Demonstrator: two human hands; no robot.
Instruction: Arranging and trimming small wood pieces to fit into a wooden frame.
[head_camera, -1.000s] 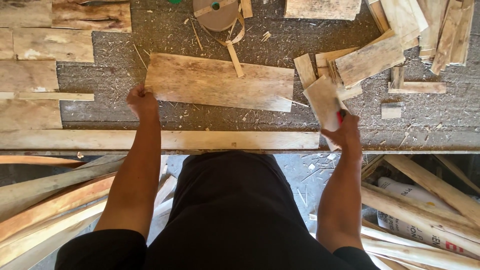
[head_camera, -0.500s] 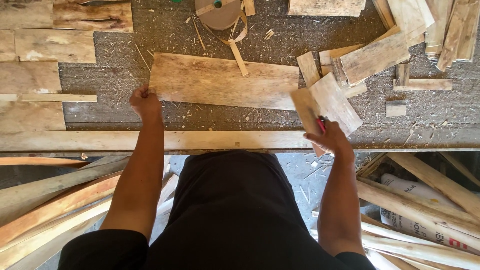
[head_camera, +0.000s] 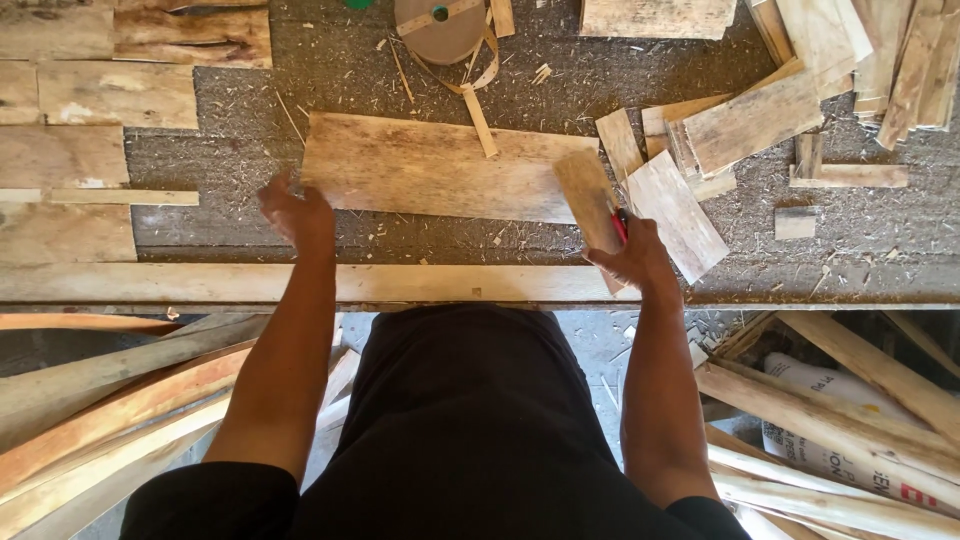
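Standing at the workbench (head_camera: 420, 285), a person has a wide pale board (head_camera: 440, 165) lying flat ahead, nothing fastened to it yet as far as shows. Their right hand (head_camera: 632, 255) pinches a small plank (head_camera: 588, 200) with something red against the board's right end. Their left hand (head_camera: 295, 210) hovers, blurred, fingers loosely curled, by its left end.

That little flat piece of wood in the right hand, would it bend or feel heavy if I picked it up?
Probably stiff: the small wood piece stands straight in the right hand with no sag. Likely light, since it is thin and one hand lifts it by an end. Its rough, dry-looking face should grip well, though splinters seem possible.
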